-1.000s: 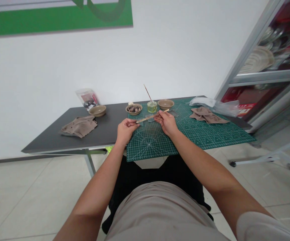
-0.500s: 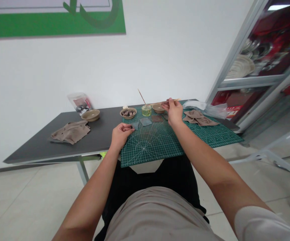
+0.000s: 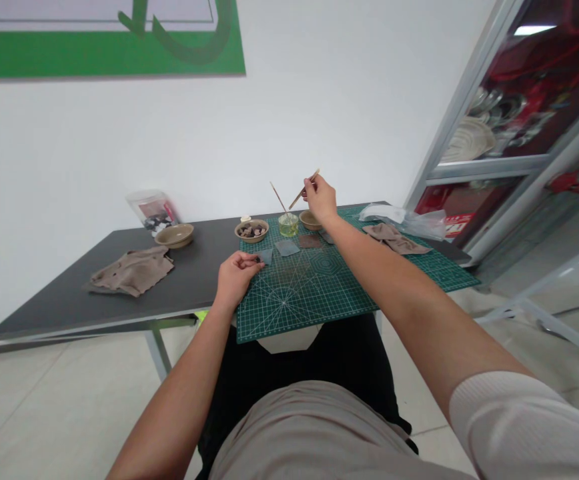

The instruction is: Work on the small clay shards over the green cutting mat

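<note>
My right hand (image 3: 321, 198) pinches a thin wooden stick (image 3: 297, 197), slanted with its lower tip just above a small glass jar (image 3: 288, 227) of yellow-green liquid. A second thin stick (image 3: 277, 195) leans in that jar. At the left edge of the green cutting mat (image 3: 314, 310), my left hand (image 3: 237, 275) is closed in a pinch on a small dark piece (image 3: 257, 259), mostly hidden by the fingers. Beside those fingertips lies a grey-blue square (image 3: 266, 256). Another grey-blue square (image 3: 287, 248) and a brown square (image 3: 310, 241) lie to its right.
A bowl of small brown pieces (image 3: 251, 231) stands left of the jar, and another bowl (image 3: 309, 220) right of it. Farther left are a tan bowl (image 3: 174, 235), a plastic container (image 3: 152, 212) and a brown cloth (image 3: 132, 271). A second cloth (image 3: 394, 238) and plastic bag (image 3: 419, 221) lie right.
My left hand has let go of the stick and keeps its pinch at the mat's left edge. My right hand has carried the stick away and tilted it down toward the jar.
</note>
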`<state>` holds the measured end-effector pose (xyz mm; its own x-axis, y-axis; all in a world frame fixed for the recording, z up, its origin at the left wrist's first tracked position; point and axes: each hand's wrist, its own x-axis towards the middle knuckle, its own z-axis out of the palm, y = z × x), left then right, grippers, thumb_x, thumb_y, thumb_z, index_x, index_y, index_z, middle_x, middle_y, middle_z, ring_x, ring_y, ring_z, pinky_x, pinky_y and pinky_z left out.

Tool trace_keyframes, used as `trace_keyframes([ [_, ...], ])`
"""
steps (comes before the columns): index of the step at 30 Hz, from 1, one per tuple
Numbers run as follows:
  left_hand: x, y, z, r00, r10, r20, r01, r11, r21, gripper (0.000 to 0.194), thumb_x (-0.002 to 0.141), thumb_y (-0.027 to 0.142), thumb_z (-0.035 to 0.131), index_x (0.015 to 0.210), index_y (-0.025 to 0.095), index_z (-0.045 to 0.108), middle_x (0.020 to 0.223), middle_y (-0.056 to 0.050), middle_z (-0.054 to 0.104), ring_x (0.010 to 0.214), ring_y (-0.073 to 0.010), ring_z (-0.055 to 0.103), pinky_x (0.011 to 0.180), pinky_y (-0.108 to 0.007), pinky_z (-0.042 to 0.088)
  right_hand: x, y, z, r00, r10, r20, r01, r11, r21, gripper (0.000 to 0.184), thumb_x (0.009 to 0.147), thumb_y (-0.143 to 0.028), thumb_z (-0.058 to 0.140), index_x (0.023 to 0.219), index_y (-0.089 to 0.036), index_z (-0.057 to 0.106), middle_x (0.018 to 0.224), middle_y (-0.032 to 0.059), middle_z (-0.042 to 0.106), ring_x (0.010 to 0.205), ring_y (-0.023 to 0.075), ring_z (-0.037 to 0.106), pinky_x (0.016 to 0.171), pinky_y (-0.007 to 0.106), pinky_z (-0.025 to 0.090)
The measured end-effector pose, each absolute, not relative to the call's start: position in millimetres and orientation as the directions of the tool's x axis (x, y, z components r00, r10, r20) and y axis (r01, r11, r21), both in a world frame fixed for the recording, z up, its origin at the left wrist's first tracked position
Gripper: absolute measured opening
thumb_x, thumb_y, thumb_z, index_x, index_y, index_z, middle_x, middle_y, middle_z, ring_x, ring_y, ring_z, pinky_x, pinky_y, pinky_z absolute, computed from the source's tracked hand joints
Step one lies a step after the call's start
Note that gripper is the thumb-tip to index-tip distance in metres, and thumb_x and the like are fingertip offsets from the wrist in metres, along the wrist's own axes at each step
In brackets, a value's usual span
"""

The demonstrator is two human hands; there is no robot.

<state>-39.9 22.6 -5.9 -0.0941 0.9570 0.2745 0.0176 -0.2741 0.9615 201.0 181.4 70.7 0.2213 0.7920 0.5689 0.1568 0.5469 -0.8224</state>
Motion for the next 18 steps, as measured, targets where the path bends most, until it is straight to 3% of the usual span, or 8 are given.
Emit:
trace_keyframes([
  [6, -37.0, 21.1, -2.2, -0.09, 0.963, 0.253, 0.012, -0.253, 0.967, 0.032, 0.056, 0.028, 0.084, 0.077, 0.016, 0.062, 0.058, 0.004, 0.061, 0.052, -0.0087, 0.053, 0.055, -0.022, 0.041, 196.3, 187.4, 55.7, 0.21, 0.821, 0.53, 0.201, 0.495, -0.845, 0.028, 0.087, -0.049, 0.062, 0.088, -0.021, 0.059, 0.072, 0.0001, 0.064, 0.068, 0.0151, 0.067, 0.074, 0.031, 0.055],
  [18, -38.3, 22.8, -5.6, -0.085, 0.963, 0.254, -0.024, -0.257, 0.966, 0.032, 0.056, 0.027, 0.084, 0.077, 0.016, 0.062, 0.058, 0.004, 0.061, 0.053, -0.0093, 0.054, 0.055, -0.022, 0.041, 197.7, 179.4, 70.1, 0.189, 0.789, 0.584, 0.195, 0.553, -0.81, 0.034, 0.088, -0.055, 0.058, 0.097, -0.022, 0.06, 0.068, -0.0023, 0.061, 0.065, 0.0126, 0.066, 0.07, 0.027, 0.056],
])
